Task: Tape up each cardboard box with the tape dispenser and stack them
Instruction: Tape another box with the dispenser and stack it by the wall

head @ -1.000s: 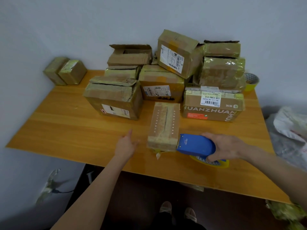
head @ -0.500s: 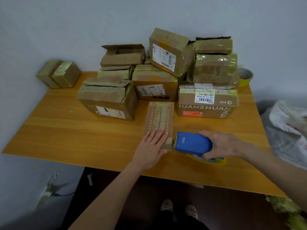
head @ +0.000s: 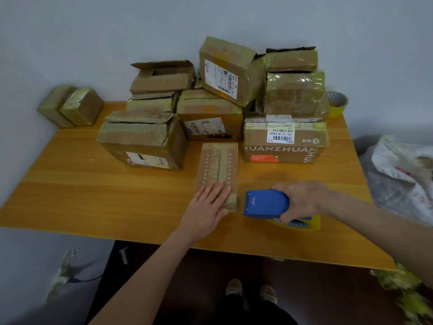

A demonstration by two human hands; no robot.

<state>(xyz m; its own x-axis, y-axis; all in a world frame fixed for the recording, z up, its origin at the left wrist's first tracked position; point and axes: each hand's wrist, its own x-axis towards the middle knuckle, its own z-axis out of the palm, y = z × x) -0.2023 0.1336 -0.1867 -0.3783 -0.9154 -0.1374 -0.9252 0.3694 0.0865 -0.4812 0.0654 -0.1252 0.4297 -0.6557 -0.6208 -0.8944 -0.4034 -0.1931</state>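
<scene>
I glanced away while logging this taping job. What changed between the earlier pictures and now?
The left hand moved right from the table onto the narrow box, pressing flat on its near end. The right hand still holds the tape dispenser beside it; other boxes unmoved.

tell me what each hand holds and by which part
The right hand grips the blue tape dispenser by its rear end. The left hand holds nothing; it lies flat on the narrow box.
</scene>
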